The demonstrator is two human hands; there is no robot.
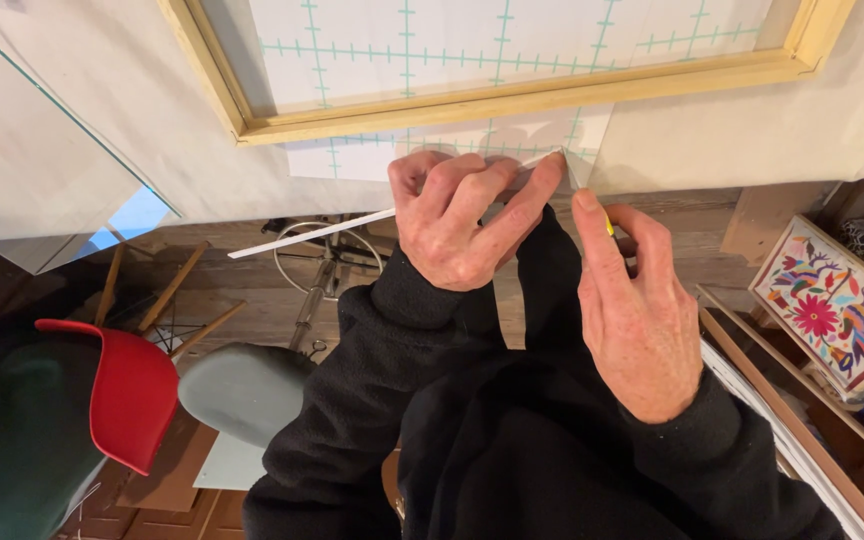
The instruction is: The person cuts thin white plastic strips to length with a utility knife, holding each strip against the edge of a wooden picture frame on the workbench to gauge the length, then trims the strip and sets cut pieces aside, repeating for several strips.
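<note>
White strip (pixel 352 224) pinched in left hand (pixel 457 220), jutting out leftward

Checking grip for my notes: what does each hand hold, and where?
Left hand pinches the white strip at its right end; right hand grips a small yellow object, mostly hidden.

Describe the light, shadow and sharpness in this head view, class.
Head view: even, soft indoor light, no harsh glare; the left hand and right hand look sharp, gripping a white strip; the wooden frame casts a faint shadow on the paper-covered table; the black sleeves lose detail in darkness; the red chair is slightly soft; straight edges bow a little, wide-angle.
</note>
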